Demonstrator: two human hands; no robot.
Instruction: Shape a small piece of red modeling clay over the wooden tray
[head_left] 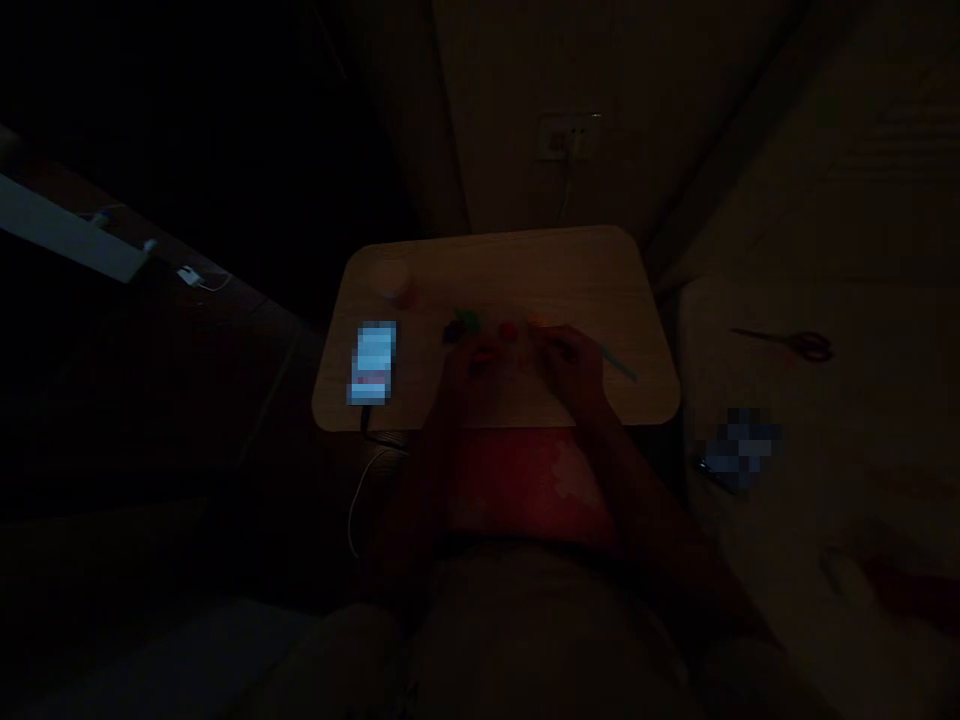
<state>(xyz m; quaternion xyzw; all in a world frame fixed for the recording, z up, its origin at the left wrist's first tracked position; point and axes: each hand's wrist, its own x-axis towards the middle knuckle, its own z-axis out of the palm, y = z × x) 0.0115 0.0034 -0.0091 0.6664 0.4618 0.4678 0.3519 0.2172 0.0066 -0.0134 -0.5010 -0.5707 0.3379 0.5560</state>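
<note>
The room is very dark. My left hand (465, 378) and my right hand (574, 365) rest close together near the front edge of a light wooden lap desk (525, 270). Small coloured pieces lie just beyond them: a red one (508, 331), a green one (469, 320) and an orange one (538, 320). A thin green stick (621, 362) runs out from under my right hand. A dim red piece (484, 352) lies at my left fingers. Whether either hand grips anything is too dark to see.
A phone (373, 362) with a blurred screen lies at the desk's left edge, and a pale cup (391, 280) stands behind it. Scissors (784, 343) lie on the bedding to the right, near a blurred dark-blue object (739, 448). A wall socket (566, 137) has a cable hanging down.
</note>
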